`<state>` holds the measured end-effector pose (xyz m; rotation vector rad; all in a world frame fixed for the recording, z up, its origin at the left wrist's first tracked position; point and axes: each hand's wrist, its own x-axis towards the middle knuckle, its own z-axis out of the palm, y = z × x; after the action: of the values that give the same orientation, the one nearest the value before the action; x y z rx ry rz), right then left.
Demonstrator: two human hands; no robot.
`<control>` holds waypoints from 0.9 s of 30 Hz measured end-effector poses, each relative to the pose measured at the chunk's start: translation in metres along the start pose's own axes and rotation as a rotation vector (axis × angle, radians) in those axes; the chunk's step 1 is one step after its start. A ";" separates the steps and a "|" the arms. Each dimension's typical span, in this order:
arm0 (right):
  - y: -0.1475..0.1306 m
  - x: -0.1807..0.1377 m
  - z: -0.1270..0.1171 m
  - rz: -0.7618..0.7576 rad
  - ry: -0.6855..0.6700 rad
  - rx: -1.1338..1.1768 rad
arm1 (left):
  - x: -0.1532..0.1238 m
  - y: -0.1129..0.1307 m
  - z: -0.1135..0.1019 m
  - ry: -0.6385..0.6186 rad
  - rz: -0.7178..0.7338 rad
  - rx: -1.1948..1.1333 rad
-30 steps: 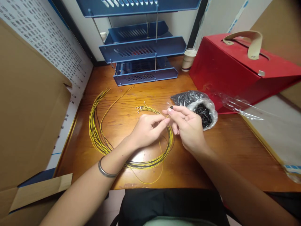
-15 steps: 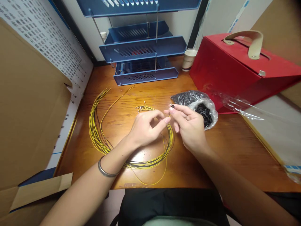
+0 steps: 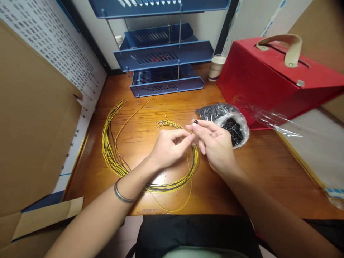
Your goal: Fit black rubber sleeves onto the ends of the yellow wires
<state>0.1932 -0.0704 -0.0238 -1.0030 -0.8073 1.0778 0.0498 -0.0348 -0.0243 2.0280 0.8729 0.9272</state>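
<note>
I am watching my left hand (image 3: 169, 148) pinching the tip of one yellow wire (image 3: 191, 186), fingers clamped on it. It is touching my right hand (image 3: 215, 143), whose fingers are gripping a black cap (image 3: 196, 122) close above the table (image 3: 263, 168), probably to line them up. The bag of caps (image 3: 233, 126) is lying within reach beside the wire bundle (image 3: 107, 154).

The left hand (image 3: 168, 148) and right hand (image 3: 215, 145) meet fingertip to fingertip above the desk (image 3: 268, 172). The left pinches a wire (image 3: 174, 210) and the right a small cap (image 3: 196, 122). Under the grip, and spreading out to its left, lies the looped wire bundle (image 3: 105, 150). Just right of the grip sits an open bag (image 3: 231, 122) of caps, with the box (image 3: 268, 79) behind the bag. Well behind the grip stands the tray rack (image 3: 163, 57), and a cup (image 3: 215, 67) stands right of the rack. Cardboard (image 3: 34, 125) leans far to the grip's left.
</note>
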 end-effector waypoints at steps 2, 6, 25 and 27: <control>0.000 0.000 0.000 -0.010 0.009 0.000 | 0.001 0.002 -0.001 -0.018 -0.007 -0.016; -0.001 -0.001 0.001 -0.023 0.024 -0.020 | 0.003 0.005 -0.004 -0.029 0.003 -0.004; 0.003 -0.004 0.000 -0.091 -0.080 -0.163 | 0.004 0.006 -0.014 0.331 0.331 0.230; 0.003 -0.004 0.000 -0.098 -0.084 -0.170 | 0.004 0.006 -0.014 0.332 0.350 0.243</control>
<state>0.1906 -0.0737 -0.0268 -1.0539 -1.0194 0.9842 0.0421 -0.0294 -0.0115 2.3222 0.8495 1.4429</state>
